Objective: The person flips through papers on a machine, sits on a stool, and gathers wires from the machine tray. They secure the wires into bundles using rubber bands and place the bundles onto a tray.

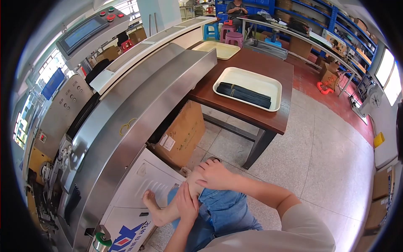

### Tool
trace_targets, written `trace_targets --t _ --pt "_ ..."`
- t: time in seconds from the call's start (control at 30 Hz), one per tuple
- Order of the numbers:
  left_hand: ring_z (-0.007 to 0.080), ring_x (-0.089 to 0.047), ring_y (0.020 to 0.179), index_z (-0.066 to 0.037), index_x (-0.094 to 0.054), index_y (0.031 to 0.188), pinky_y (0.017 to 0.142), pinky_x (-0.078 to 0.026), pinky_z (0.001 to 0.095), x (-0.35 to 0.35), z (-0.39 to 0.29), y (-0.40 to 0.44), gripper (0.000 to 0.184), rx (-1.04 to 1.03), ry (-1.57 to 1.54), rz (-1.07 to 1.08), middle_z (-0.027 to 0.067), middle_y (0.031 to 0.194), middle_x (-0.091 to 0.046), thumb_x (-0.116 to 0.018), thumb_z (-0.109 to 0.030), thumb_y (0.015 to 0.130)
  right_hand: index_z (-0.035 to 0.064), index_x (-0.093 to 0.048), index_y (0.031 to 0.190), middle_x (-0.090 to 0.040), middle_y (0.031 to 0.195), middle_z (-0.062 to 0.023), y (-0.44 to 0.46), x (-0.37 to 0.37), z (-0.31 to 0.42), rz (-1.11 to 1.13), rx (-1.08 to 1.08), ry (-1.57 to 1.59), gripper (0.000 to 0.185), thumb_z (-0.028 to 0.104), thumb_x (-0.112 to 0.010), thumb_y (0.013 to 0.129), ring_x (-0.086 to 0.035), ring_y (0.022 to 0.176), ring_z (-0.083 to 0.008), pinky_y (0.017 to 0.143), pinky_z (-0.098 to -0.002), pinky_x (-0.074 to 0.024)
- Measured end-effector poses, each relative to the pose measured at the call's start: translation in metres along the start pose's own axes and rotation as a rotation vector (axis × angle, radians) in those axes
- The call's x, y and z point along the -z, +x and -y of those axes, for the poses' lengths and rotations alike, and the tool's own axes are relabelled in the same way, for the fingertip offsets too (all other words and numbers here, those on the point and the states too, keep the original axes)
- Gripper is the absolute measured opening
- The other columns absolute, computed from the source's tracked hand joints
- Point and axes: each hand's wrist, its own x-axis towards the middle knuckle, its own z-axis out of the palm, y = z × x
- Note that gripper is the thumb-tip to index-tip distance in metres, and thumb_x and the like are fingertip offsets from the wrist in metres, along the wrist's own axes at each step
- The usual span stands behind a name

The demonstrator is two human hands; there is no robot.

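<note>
My right hand (212,174) rests over the upper part of a bare lower leg (194,181), its fingers bent loosely across it. Lower down, my left hand (187,202) lies along the same leg with the fingers stretched out against the skin. Neither hand holds an object. The leg sticks out from rolled-up blue jeans (224,206), and a bare foot (153,209) is beside the white machine cabinet (140,180).
A metal chute (138,105) with yellow bands (126,126) runs along the left. On the brown table (268,71), a cream tray (268,86) holds a bundle of black strips (245,95). Under it stands a cardboard box (182,134). A person (236,10) sits at the back.
</note>
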Motion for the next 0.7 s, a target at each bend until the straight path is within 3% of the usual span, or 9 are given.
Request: trace_targets --t 0.03,0.13,0.17,0.27,0.43,0.53,0.7 --pt "0.0395 -0.038 0.111 0.004 -0.033 0.123 0.094 -0.029 0.0451 0.002 0.003 -0.006 0.056 -0.038 0.026 0.015 0.0248 0.124 -0.037 -0.055 -0.019 0.076 0.0014 -0.052 0.104 -0.056 0.101 -0.0139 0.009 0.0 -0.001 -0.004 0.003 -0.001 0.046 0.035 -0.058 0.073 -0.052 0.097 -0.0282 0.08 -0.0385 -0.041" --pt "0.0402 -0.035 0.114 0.004 -0.03 0.125 0.096 -0.027 0.047 0.005 0.009 -0.025 0.063 -0.097 0.085 0.054 0.0247 0.127 -0.034 -0.059 -0.019 0.073 0.0018 -0.053 0.101 -0.057 0.096 -0.0139 0.037 0.002 -0.008 0.461 0.066 0.002 0.051 0.04 -0.06 0.069 -0.053 0.094 -0.0292 0.075 -0.0397 -0.0431" --pt "0.0402 -0.035 0.114 0.004 -0.029 0.125 0.096 -0.027 0.0478 0.007 0.011 -0.032 0.068 -0.117 0.119 0.081 0.0245 0.127 -0.033 -0.062 -0.02 0.071 0.0018 -0.053 0.101 -0.057 0.096 -0.0139 0.042 0.005 -0.008 0.458 0.067 0.004 0.051 0.04 -0.06 0.069 -0.053 0.094 -0.0292 0.075 -0.0397 -0.0431" --pt "0.0398 -0.033 0.116 0.004 -0.029 0.125 0.097 -0.025 0.0492 0.01 0.029 -0.055 0.075 -0.11 0.2 0.137 0.024 0.127 -0.033 -0.067 -0.023 0.066 0.001 -0.056 0.1 -0.06 0.093 -0.0155 0.051 0.012 -0.006 0.741 0.23 -0.123 0.066 0.049 -0.068 0.056 -0.058 0.088 -0.0307 0.072 -0.0424 -0.0453" --pt "0.0388 -0.033 0.117 0.005 -0.031 0.123 0.098 -0.023 0.0504 0.007 0.043 -0.054 0.085 0.017 0.244 0.222 0.0238 0.124 -0.036 -0.073 -0.03 0.058 0.0038 -0.057 0.102 -0.059 0.099 -0.0146 0.035 -0.039 0.007 0.657 0.367 -0.181 0.074 0.045 -0.076 0.043 -0.057 0.092 -0.0293 0.075 -0.0473 -0.0442" --pt "0.0377 -0.035 0.115 0.007 -0.032 0.12 0.098 -0.024 0.0502 0.002 0.038 -0.03 0.086 0.028 0.239 0.23 0.0238 0.121 -0.039 -0.074 -0.032 0.056 0.0046 -0.054 0.106 -0.058 0.103 -0.0117 0.028 -0.065 0.04 0.437 0.325 -0.57 0.076 0.037 -0.076 0.041 -0.053 0.1 -0.024 0.077 -0.0506 -0.0412" --pt "0.0347 -0.045 0.105 0.01 -0.038 0.112 0.095 -0.03 0.0479 -0.003 0.053 -0.024 0.081 0.002 0.182 0.266 0.0232 0.111 -0.047 -0.075 -0.034 0.055 0.0059 -0.055 0.104 -0.058 0.104 -0.0101 0.046 -0.11 0.072 0.595 0.29 -0.645 0.072 0.033 -0.076 0.041 -0.053 0.101 -0.0227 0.075 -0.0548 -0.0406"
